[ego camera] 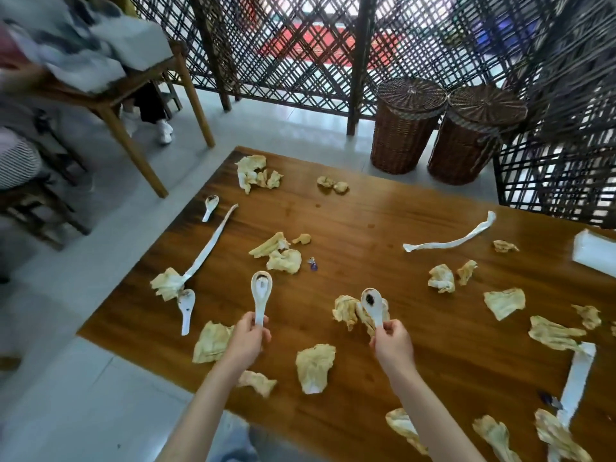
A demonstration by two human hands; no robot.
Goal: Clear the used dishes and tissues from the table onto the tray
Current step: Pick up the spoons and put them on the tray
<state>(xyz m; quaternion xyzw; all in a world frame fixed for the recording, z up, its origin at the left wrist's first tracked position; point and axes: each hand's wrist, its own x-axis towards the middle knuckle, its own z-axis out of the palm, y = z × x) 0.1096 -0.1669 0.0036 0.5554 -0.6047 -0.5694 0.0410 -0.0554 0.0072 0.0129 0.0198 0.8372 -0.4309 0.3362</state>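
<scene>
table (383,228): glossy wood | spoons (261,295): glazed white ceramic | tissues (315,366): crumpled paper | baskets (405,128): woven wicker

Two lidded wicker baskets, the left basket (405,128) and the right basket (473,136), stand touching side by side on the pale tiled floor (83,395) in the upper right of the frame. Behind them a dark lattice screen (300,45) spans the top of the frame, with blurred red and blue shapes showing through its gaps. In the upper left stands a wooden chair (140,105) with grey cloth (100,45) heaped on its seat. Under it a white shoe (165,131) shows. At the far left edge is a striped garment (16,161), blurred.
</scene>
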